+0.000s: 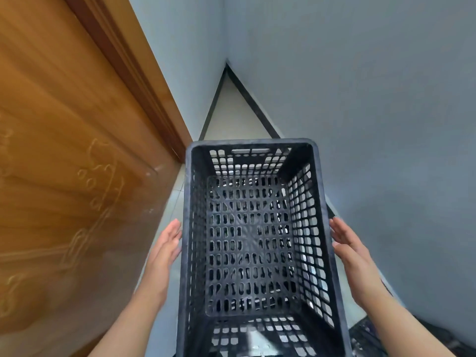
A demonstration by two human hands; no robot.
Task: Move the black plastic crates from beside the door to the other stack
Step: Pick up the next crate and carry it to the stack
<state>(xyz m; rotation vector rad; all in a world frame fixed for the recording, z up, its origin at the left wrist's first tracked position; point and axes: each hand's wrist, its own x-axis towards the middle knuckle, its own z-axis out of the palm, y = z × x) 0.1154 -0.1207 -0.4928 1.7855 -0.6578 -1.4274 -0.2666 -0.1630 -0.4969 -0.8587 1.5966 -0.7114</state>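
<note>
A black plastic crate point(251, 243) with perforated walls and floor fills the lower middle of the head view, its open top facing me. It is empty. Through its floor holes I glimpse dark and pale shapes below, which I cannot identify. My left hand point(164, 251) is flat beside the crate's left wall, fingers straight, fingertips at the rim. My right hand point(353, 256) mirrors it at the right wall, palm turned to the crate. Neither hand curls around an edge.
A carved wooden door point(67, 163) and its frame stand close on the left. Grey walls point(373, 112) meet in a corner ahead, over beige floor tiles point(234, 114) with a black skirting. A dark object point(365, 336) lies at the lower right.
</note>
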